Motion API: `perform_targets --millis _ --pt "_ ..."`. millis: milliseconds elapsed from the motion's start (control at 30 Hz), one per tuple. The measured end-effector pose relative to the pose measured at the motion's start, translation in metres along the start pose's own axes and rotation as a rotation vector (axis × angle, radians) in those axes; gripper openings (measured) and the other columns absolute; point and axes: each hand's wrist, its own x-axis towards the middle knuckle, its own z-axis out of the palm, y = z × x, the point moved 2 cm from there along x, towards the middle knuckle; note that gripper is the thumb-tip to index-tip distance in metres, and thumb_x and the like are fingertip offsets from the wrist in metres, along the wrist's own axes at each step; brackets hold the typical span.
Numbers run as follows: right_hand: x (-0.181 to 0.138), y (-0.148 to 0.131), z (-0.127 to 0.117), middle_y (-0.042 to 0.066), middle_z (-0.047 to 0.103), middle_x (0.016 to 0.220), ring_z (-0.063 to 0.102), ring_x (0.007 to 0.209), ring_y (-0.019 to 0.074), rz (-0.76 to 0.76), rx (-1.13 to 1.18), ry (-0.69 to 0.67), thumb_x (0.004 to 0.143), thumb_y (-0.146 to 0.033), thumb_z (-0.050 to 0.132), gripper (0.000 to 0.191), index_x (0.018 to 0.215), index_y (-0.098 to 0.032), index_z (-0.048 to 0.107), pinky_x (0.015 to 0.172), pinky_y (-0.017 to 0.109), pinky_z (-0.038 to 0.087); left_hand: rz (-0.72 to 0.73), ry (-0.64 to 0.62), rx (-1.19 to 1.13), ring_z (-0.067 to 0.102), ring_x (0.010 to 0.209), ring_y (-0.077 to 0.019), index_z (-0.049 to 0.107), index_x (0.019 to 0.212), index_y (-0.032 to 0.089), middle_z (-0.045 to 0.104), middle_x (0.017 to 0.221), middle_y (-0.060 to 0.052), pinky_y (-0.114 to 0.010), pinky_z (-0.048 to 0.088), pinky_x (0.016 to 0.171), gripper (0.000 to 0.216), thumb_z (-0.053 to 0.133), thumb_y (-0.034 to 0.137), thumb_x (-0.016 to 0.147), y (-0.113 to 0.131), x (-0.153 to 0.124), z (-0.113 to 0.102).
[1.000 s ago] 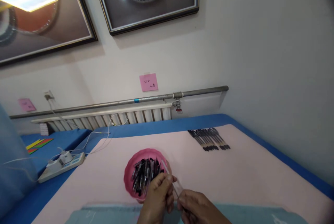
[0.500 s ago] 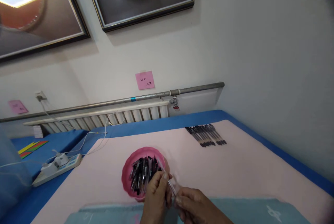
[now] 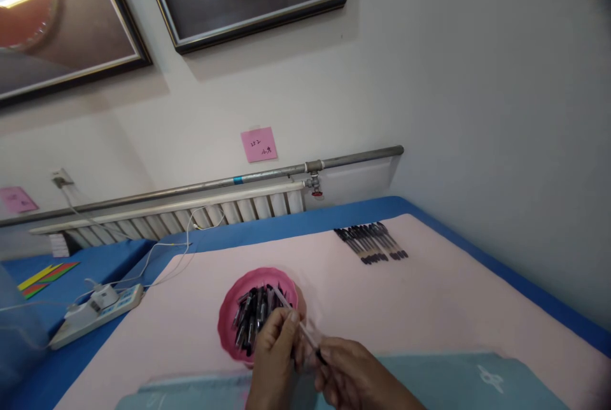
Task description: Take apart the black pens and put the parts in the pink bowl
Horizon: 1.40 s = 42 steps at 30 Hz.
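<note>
Slim clear plastic pen tube (image 3: 300,328) is pinched by both hands, left hand (image 3: 274,359) closed on its upper part, right hand (image 3: 351,375) gripping its dark lower end, just over the round pink plastic bowl (image 3: 224,324) of black pen parts (image 3: 252,318); pink sticky note (image 3: 258,144) on the wall, handwriting unreadable

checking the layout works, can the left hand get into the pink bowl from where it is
Probably yes. The left hand sits at the near edge of the pink bowl, nothing between them, and the bowl is open on top. It is busy pinching a pen with the right hand, though.
</note>
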Motion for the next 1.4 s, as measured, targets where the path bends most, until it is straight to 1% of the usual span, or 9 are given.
perform_targets --millis 167,300,533,767,933,1100,1167,1267,1400 --pt "-0.001 0.003 -0.001 -0.005 0.049 0.053 0.035 0.039 0.0049 -0.041 -0.123 0.065 0.074 -0.044 0.052 0.025 0.073 -0.019 0.052 0.038 0.018 0.02 0.035 0.043 0.021 0.033 0.038 -0.0047 0.052 0.073 0.017 0.039 0.041 0.009 -0.018 0.023 0.041 0.034 0.059 0.05 0.078 -0.002 0.001 -0.003" --pt "-0.002 -0.003 -0.004 -0.008 0.043 0.054 0.037 0.048 0.0055 -0.231 -0.323 0.293 0.065 -0.024 0.061 0.016 0.064 -0.02 0.045 0.046 0.018 0.029 0.057 0.043 0.033 0.036 0.039 -0.0053 0.05 0.069 0.018 0.042 0.041 0.008 -0.018 0.026 0.042 0.034 0.059 0.049 0.078 -0.003 0.001 -0.002" --pt "0.001 0.006 0.001 0.001 0.057 0.066 0.046 0.045 0.0095 -0.01 -0.184 0.039 0.081 -0.057 0.035 0.042 0.084 -0.019 0.052 0.039 0.02 0.028 0.041 0.052 -0.013 0.037 0.039 -0.0054 0.052 0.067 0.018 0.044 0.042 0.007 -0.018 0.026 0.042 0.036 0.062 0.052 0.075 0.001 0.0 -0.001" --pt "-0.001 -0.004 -0.005 -0.004 0.048 0.063 0.044 0.06 0.0103 -0.35 -0.553 0.281 0.072 -0.038 0.059 0.021 0.067 -0.019 0.053 0.058 0.022 0.034 0.053 0.081 0.005 0.031 0.036 -0.0041 0.051 0.068 0.017 0.041 0.039 0.009 -0.018 0.021 0.039 0.04 0.063 0.055 0.072 -0.005 0.005 -0.005" --pt "0.007 0.01 -0.001 0.001 0.057 0.064 0.044 0.045 0.0086 -0.051 -0.254 -0.012 0.075 -0.065 0.042 0.049 0.083 -0.018 0.054 0.045 0.021 0.03 0.051 0.066 -0.004 0.031 0.034 -0.0052 0.049 0.067 0.019 0.039 0.036 0.01 -0.018 0.024 0.039 0.04 0.062 0.057 0.071 -0.004 0.004 -0.005" --pt "0.007 0.009 -0.005 -0.006 0.046 0.057 0.036 0.048 0.0073 -0.187 -0.469 0.137 0.071 -0.037 0.055 0.019 0.07 -0.02 0.047 0.048 0.02 0.027 0.029 0.19 0.018 0.029 0.036 -0.0059 0.041 0.062 0.021 0.037 0.039 0.01 -0.019 0.021 0.039 0.04 0.058 0.056 0.073 0.009 0.005 -0.023" --pt "0.008 0.003 -0.006 -0.007 0.04 0.056 0.036 0.052 0.0088 -0.23 -0.64 0.242 0.072 -0.032 0.054 0.014 0.067 -0.021 0.048 0.051 0.021 0.029 0.024 0.245 0.209 0.031 0.036 -0.0075 0.036 0.06 0.023 0.035 0.038 0.01 -0.02 0.024 0.04 0.038 0.05 0.053 0.078 0.022 0.01 -0.038" --pt "0.016 -0.013 0.0 -0.006 0.044 0.057 0.041 0.055 0.0111 -0.291 -0.852 0.327 0.079 -0.033 0.048 0.016 0.068 -0.021 0.05 0.053 0.022 0.031 -0.009 0.22 0.859 0.042 0.044 -0.0103 0.034 0.057 0.023 0.042 0.044 0.006 -0.022 0.03 0.047 0.029 0.042 0.038 0.081 0.042 0.023 -0.063" --pt "0.036 -0.034 0.022 0.001 0.064 0.076 0.056 0.069 0.0147 -0.402 -1.216 0.302 0.086 -0.026 0.04 0.021 0.079 -0.02 0.059 0.061 0.023 0.036 -0.006 0.139 1.097 0.049 0.057 -0.0143 0.044 0.052 0.02 0.052 0.055 0.002 -0.025 0.029 0.053 0.019 0.056 0.024 0.066 0.056 0.044 -0.08"
